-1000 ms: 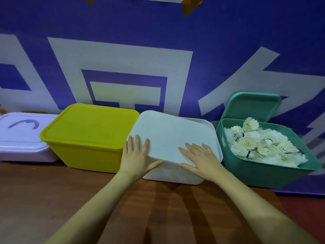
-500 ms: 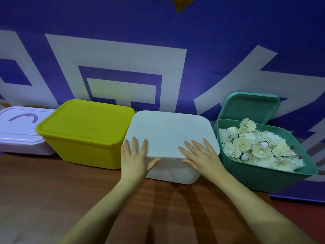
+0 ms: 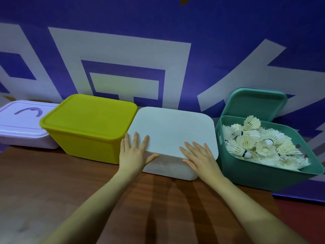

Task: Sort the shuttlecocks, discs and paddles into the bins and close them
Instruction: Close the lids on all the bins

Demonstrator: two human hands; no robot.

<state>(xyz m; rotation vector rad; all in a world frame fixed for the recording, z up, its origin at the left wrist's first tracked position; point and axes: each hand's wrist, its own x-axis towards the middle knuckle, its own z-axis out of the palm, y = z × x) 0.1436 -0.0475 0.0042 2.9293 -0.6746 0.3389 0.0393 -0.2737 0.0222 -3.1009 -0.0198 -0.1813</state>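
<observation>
Both hands, left hand [image 3: 134, 152] and right hand [image 3: 199, 156], press flat on the white lid [image 3: 173, 128], fingers straight, seating it. Right of it, the green bin [image 3: 263, 175] of shuttlecocks [image 3: 260, 145] stands open

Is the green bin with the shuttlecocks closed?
No, the green bin is open: its lid leans behind it and the shuttlecocks show.

four plastic bins crowd the back of the brown wooden table [image 3: 52, 187]: lilac lidded box [image 3: 22, 127], yellow-green lidded bin [image 3: 88, 127], white lidded bin [image 3: 174, 131], and open teal bin [image 3: 263, 173], seemingly touching; the table's near half lies bare.
</observation>
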